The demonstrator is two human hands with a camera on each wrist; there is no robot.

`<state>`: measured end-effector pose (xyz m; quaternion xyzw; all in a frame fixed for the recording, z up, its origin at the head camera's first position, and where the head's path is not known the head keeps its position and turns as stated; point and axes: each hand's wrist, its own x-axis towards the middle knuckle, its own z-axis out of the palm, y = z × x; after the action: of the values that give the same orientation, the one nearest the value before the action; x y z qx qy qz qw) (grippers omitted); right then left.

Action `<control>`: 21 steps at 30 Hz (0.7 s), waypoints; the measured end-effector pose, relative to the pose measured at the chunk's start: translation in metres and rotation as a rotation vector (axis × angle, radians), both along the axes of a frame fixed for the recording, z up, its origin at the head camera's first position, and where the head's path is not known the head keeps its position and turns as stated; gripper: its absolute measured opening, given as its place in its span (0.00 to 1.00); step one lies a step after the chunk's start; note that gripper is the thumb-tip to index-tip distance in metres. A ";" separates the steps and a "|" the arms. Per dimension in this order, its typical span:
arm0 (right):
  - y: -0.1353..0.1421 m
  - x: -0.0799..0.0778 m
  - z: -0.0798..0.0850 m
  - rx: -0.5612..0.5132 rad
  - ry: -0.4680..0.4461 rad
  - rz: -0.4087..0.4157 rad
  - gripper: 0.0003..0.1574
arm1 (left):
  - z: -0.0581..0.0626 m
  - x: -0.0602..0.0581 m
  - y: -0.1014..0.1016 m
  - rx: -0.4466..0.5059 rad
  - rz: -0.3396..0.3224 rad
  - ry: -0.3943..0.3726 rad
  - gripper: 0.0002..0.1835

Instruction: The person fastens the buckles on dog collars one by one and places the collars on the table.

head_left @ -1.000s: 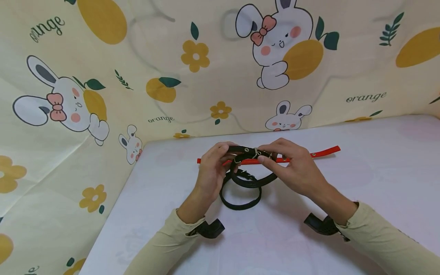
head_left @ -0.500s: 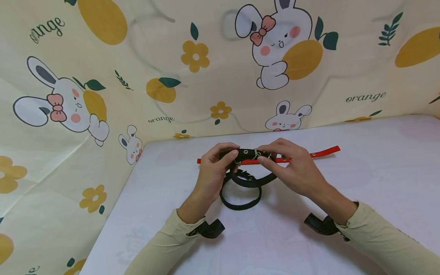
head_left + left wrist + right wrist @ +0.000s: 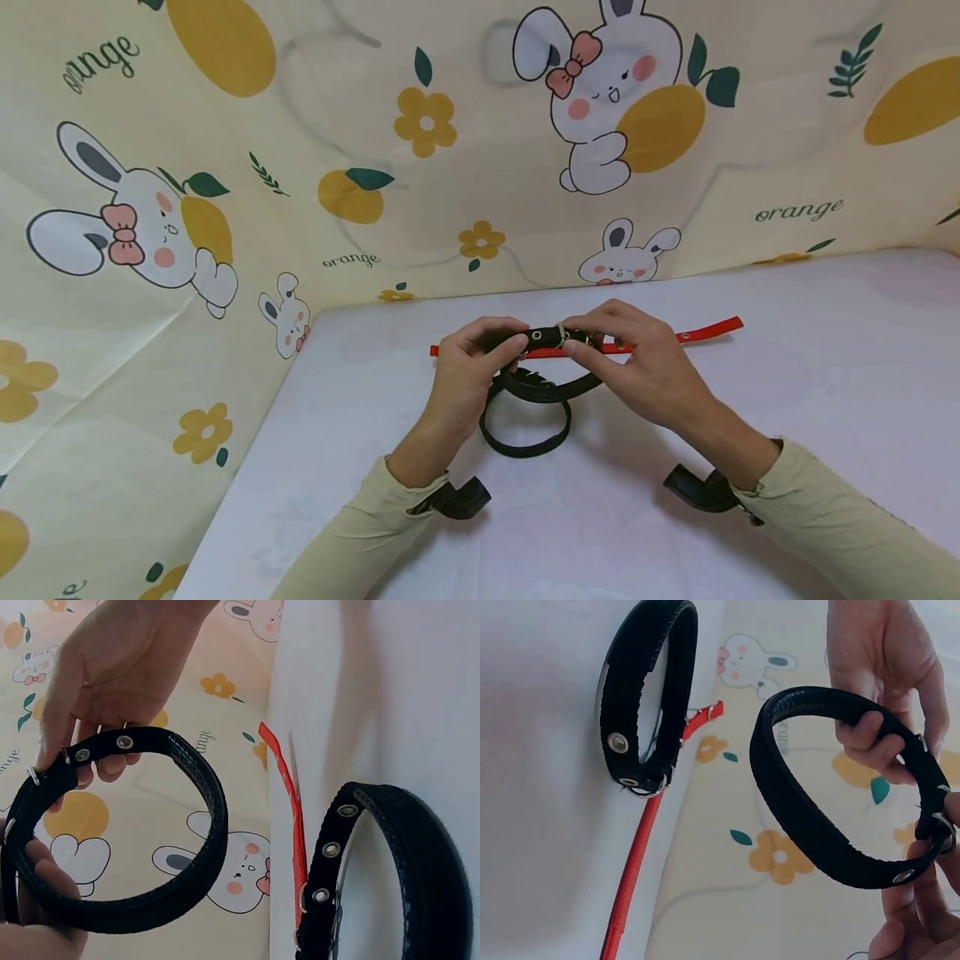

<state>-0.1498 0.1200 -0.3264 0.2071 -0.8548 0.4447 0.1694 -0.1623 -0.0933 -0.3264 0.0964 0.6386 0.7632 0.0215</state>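
A black collar, buckled into a loop with metal eyelets, is held up between both hands above the table. My left hand pinches its strap left of the buckle, thumb in front and fingers behind. On the other side, my right hand pinches the strap at the metal buckle. The left wrist view shows the loop hanging in front of the patterned cloth. Below it a second black collar, also looped, stands on the white table. Fingertips hide part of the buckle and rings.
A red collar with eyelets lies stretched out behind the hands, partly covered by them. Cream cloth printed with rabbits and oranges hangs behind and to the left of the white table. Each wrist carries a black camera mount.
The left thumb has come over the strap and slid right toward the buckle. The strap has turned its eyelet face forward, and the held loop's lower edge sits slightly higher. The right hand barely moved.
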 end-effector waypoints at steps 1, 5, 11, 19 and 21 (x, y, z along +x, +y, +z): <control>0.000 0.000 0.000 0.000 0.002 -0.001 0.13 | 0.000 0.000 0.000 -0.006 -0.002 -0.008 0.10; 0.000 0.000 0.000 0.001 0.019 0.000 0.13 | 0.001 0.000 -0.001 -0.027 -0.036 -0.033 0.09; 0.001 0.000 -0.001 0.015 0.057 0.008 0.15 | 0.004 0.001 0.000 -0.060 -0.090 -0.081 0.07; 0.003 0.000 0.000 0.005 0.041 0.054 0.16 | 0.001 0.000 0.000 0.046 -0.096 -0.106 0.11; 0.002 0.000 0.001 0.011 0.022 0.063 0.17 | 0.000 0.000 0.000 0.075 -0.090 -0.127 0.13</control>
<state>-0.1503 0.1223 -0.3254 0.2400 -0.8483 0.4427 0.1636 -0.1623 -0.0934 -0.3265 0.0771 0.6019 0.7894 0.0926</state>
